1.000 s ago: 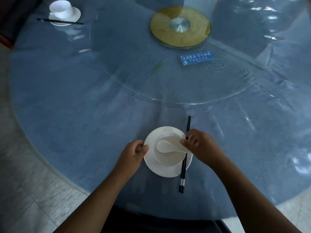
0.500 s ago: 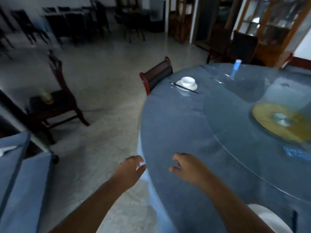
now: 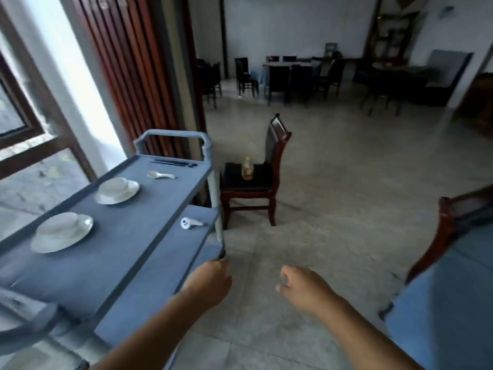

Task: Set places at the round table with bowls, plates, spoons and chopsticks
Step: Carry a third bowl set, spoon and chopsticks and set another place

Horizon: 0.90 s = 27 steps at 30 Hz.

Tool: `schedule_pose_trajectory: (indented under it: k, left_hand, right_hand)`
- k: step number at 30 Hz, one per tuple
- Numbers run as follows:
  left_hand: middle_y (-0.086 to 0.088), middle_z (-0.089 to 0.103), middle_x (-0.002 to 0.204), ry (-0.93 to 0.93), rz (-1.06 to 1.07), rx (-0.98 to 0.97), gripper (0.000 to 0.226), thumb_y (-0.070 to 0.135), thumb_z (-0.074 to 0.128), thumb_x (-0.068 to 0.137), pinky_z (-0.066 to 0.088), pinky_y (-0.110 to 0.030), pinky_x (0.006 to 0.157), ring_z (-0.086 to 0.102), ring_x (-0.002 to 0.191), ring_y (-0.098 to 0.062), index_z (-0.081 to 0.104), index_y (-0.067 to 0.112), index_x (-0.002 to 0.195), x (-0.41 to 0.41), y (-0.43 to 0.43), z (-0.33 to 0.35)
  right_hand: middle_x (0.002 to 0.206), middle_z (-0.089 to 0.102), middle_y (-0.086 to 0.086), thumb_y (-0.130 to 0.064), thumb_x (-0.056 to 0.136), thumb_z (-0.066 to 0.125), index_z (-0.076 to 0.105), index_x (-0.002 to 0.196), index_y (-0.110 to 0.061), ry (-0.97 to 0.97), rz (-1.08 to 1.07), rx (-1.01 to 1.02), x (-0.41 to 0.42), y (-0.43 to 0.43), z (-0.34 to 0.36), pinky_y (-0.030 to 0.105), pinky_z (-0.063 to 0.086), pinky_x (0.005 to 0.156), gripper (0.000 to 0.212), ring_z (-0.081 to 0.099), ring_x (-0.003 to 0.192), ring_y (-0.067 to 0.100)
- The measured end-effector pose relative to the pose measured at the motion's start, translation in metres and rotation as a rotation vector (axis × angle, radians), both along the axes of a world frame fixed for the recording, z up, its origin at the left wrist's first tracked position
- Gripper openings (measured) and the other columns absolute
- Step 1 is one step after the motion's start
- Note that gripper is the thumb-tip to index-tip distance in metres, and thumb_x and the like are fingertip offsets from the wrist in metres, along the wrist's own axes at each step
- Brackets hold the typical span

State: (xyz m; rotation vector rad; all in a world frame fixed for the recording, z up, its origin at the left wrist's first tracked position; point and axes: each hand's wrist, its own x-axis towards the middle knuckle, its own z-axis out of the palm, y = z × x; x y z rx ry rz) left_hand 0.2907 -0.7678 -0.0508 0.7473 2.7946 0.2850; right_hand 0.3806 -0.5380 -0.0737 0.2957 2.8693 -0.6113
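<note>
A blue service cart [image 3: 112, 252] stands at my left. Its top shelf carries two white plates, each with a bowl on it: a near set [image 3: 62, 233] and a far set [image 3: 117, 190]. Beyond them lie a white spoon [image 3: 160, 175] and black chopsticks [image 3: 173, 163]. My left hand [image 3: 208, 284] hangs by the cart's lower shelf corner, fingers loosely curled, holding nothing. My right hand [image 3: 304, 287] is out over the floor, fingers relaxed and empty. The blue edge of the round table [image 3: 448, 303] shows at the right.
A small white device [image 3: 190, 223] lies on the cart's lower shelf. A wooden chair [image 3: 256, 177] with a bottle [image 3: 247, 169] on its seat stands just past the cart. Another chair back [image 3: 453, 225] is at the table. Tiled floor lies ahead; more chairs and tables far back.
I have turned away from the table's place setting to the cart. Both hands let go of the plate and spoon and now hang empty in front of me.
</note>
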Motion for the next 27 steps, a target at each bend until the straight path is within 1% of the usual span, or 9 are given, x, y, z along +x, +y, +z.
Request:
schedule_pose_trajectory:
  k: [3, 6, 8, 11, 15, 18, 22, 24, 27]
  left_hand:
    - [-0.009, 0.063, 0.128, 0.001, 0.127, 0.022, 0.032, 0.030, 0.050, 0.097, 0.051, -0.037, 0.096, 0.061, 0.117, -0.030, 0.059, 0.013, 0.124, -0.049, -0.030, 0.003]
    - [-0.007, 0.063, 0.129, 0.003, 0.219, 0.018, 0.035, 0.033, 0.051, 0.098, 0.051, -0.037, 0.099, 0.061, 0.118, -0.026, 0.058, 0.016, 0.128, -0.103, -0.050, -0.003]
    - [-0.006, 0.063, 0.130, 0.004, 0.292, 0.010, 0.036, 0.033, 0.052, 0.098, 0.051, -0.037, 0.100, 0.062, 0.118, -0.025, 0.058, 0.016, 0.129, -0.138, -0.057, -0.006]
    - [-0.007, 0.062, 0.130, -0.002, 0.425, 0.013, 0.035, 0.032, 0.051, 0.099, 0.051, -0.038, 0.099, 0.061, 0.118, -0.026, 0.058, 0.015, 0.128, -0.189, -0.061, -0.008]
    - [-0.008, 0.065, 0.122, -0.029, 0.598, 0.025, 0.032, 0.034, 0.052, 0.097, 0.053, -0.038, 0.093, 0.062, 0.111, -0.027, 0.060, 0.014, 0.121, -0.244, -0.065, -0.004]
    - [-0.006, 0.065, 0.125, -0.046, 0.697, 0.031, 0.038, 0.040, 0.057, 0.096, 0.053, -0.037, 0.095, 0.063, 0.113, -0.025, 0.060, 0.016, 0.125, -0.276, -0.074, -0.004]
    - [-0.006, 0.066, 0.126, -0.050, 0.814, 0.038, 0.039, 0.042, 0.058, 0.096, 0.051, -0.035, 0.096, 0.063, 0.114, -0.025, 0.060, 0.016, 0.125, -0.318, -0.096, -0.012]
    - [-0.006, 0.065, 0.127, -0.066, 0.859, 0.023, 0.040, 0.043, 0.056, 0.096, 0.050, -0.035, 0.095, 0.061, 0.115, -0.026, 0.059, 0.015, 0.125, -0.341, -0.111, -0.022]
    - [-0.005, 0.064, 0.127, -0.087, 0.926, 0.022, 0.042, 0.045, 0.055, 0.097, 0.050, -0.036, 0.093, 0.061, 0.115, -0.026, 0.058, 0.016, 0.126, -0.381, -0.138, -0.040]
  right_hand:
    - [0.110, 0.065, 0.003, -0.050, 0.091, 0.054, 0.054, 0.119, -0.021, 0.009, 0.089, -0.024, -0.076, -0.018, -0.001, 0.034, 0.049, 0.078, 0.041, 0.063, 0.098, 0.024]
    - [0.109, 0.065, 0.000, -0.051, 0.091, 0.054, 0.055, 0.118, -0.022, 0.004, 0.200, -0.035, -0.156, -0.032, -0.005, 0.035, 0.052, 0.080, 0.039, 0.063, 0.097, 0.022]
    - [0.102, 0.065, -0.001, -0.049, 0.090, 0.054, 0.056, 0.108, -0.023, 0.016, 0.264, -0.027, -0.209, -0.039, -0.005, 0.038, 0.054, 0.078, 0.031, 0.063, 0.091, 0.021]
    - [0.093, 0.061, -0.002, -0.047, 0.089, 0.056, 0.050, 0.087, -0.022, 0.035, 0.375, -0.044, -0.290, -0.046, -0.003, 0.036, 0.051, 0.071, 0.026, 0.061, 0.085, 0.020]
    - [0.092, 0.062, 0.002, -0.044, 0.090, 0.056, 0.046, 0.081, -0.022, -0.005, 0.490, -0.060, -0.388, -0.046, 0.010, 0.035, 0.050, 0.073, 0.026, 0.061, 0.086, 0.023]
    - [0.092, 0.061, 0.002, -0.043, 0.091, 0.055, 0.048, 0.083, -0.020, -0.015, 0.589, -0.007, -0.452, -0.054, 0.016, 0.032, 0.043, 0.070, 0.025, 0.059, 0.087, 0.025]
    - [0.092, 0.060, 0.000, -0.040, 0.089, 0.054, 0.049, 0.082, -0.020, -0.064, 0.707, 0.014, -0.526, -0.082, 0.018, 0.034, 0.047, 0.077, 0.022, 0.059, 0.090, 0.024]
    - [0.093, 0.064, 0.002, -0.040, 0.089, 0.052, 0.055, 0.090, -0.016, -0.074, 0.737, 0.026, -0.564, -0.100, 0.016, 0.036, 0.049, 0.077, 0.024, 0.060, 0.089, 0.025]
    - [0.096, 0.065, 0.004, -0.042, 0.091, 0.052, 0.057, 0.100, -0.013, -0.044, 0.766, 0.044, -0.623, -0.132, 0.007, 0.038, 0.051, 0.076, 0.030, 0.061, 0.090, 0.026]
